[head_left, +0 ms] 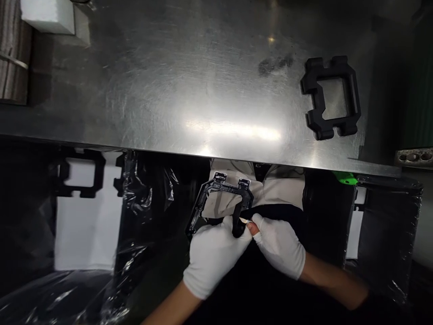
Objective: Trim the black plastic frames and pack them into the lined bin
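Observation:
My left hand [216,253], in a white glove, is closed on the lower right side of a black plastic frame [199,210], which is tilted above my lap. Small screw holes and ribs show on the face turned up. My right hand [279,246], gloved with a bare thumb tip, pinches a small pale pointed blade [243,220]. Its tip is right at the frame's edge, close to my left fingers. Whatever handle the blade has is hidden inside my right hand.
A similar black frame [353,97] lies on the steel table [169,81] at the right. White foam [50,16] stands at the far left. Black plastic-lined containers flank my lap; the left one holds a frame [98,174] and white sheet [88,234]. A green object [345,178] sits under the table edge.

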Motion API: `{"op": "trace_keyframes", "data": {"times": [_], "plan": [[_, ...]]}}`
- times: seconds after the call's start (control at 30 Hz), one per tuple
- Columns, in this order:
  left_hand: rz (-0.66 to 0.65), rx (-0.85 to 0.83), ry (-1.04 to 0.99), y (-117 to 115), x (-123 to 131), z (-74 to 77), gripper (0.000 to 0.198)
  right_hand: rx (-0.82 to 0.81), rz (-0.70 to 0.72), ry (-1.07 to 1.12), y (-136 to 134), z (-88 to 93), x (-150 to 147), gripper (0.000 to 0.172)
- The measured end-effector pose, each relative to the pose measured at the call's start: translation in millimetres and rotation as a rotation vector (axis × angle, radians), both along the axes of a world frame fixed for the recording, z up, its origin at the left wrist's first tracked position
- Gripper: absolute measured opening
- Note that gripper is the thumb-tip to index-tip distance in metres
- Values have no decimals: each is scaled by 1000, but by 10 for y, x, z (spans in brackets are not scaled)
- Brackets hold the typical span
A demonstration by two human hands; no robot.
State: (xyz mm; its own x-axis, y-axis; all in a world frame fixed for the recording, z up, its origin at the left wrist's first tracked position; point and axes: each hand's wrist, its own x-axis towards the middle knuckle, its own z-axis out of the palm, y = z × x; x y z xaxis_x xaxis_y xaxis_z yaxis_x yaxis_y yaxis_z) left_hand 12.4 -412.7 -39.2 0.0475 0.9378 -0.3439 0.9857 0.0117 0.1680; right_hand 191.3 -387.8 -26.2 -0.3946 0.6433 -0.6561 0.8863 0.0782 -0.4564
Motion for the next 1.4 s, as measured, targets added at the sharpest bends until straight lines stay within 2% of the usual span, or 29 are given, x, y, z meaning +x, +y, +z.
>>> {"op": "trace_keyframes", "data": {"times": [0.17, 0.5, 0.6, 0.73, 0.83, 0.97, 1.17, 1.27, 1.4], "plan": [[-2, -91, 5, -1, 31, 14, 56, -5, -45, -1, -20, -18, -7, 35], [109, -226, 64, 58, 76, 84, 55, 61, -199, 154, -77, -36, 125, 44], [118, -247, 73, 68, 68, 85, 55, 50, -217, 184, -27, -32, 148, 38], [99, -279, 84, 78, 40, 71, 57, 0, -194, 172, 91, -23, 46, 22], [83, -246, 94, 80, 19, 41, 52, -9, -160, 117, 213, -5, -131, 9], [69, -158, 75, 66, 0, -22, 42, -37, -171, 106, 352, 13, -311, 15], [61, -18, 58, 20, 6, -123, 46, -66, -207, 104, 401, -84, -346, 12], [26, 51, 66, -7, 7, -163, 48, -61, -250, 127, 397, -149, -359, 16], [46, 33, 67, 3, 14, -158, 49, -76, -301, 151, 387, -146, -336, 17]]}}
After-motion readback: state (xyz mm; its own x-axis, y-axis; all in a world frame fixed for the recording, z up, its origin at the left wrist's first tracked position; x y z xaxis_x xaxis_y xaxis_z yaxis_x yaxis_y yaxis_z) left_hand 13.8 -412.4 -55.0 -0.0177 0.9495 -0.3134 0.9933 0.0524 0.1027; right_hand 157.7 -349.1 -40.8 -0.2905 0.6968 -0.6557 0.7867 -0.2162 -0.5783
